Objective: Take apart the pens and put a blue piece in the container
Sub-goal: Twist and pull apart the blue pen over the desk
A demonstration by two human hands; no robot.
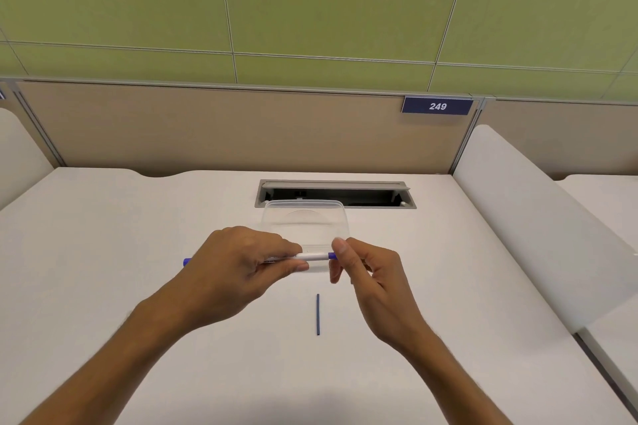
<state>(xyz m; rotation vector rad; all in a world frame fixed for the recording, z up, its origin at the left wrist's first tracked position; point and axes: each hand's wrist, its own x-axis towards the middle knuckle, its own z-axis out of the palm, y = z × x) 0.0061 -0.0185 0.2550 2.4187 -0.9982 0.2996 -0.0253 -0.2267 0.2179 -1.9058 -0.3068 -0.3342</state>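
Note:
A white pen [312, 256] with blue ends is held level above the white desk, in front of a clear plastic container [305, 217]. My left hand [238, 266] is wrapped around the pen's barrel, and a blue end sticks out to the left of it. My right hand [362, 269] pinches the blue piece at the pen's right end between thumb and fingers. A thin dark blue stick [318, 314] lies on the desk just below the hands, pointing away from me. The container looks empty.
A recessed cable slot [362, 195] with an open flap sits just behind the container. A beige partition with a blue "249" sign [437, 106] closes the back. White side dividers [518, 217] border the desk at right and left.

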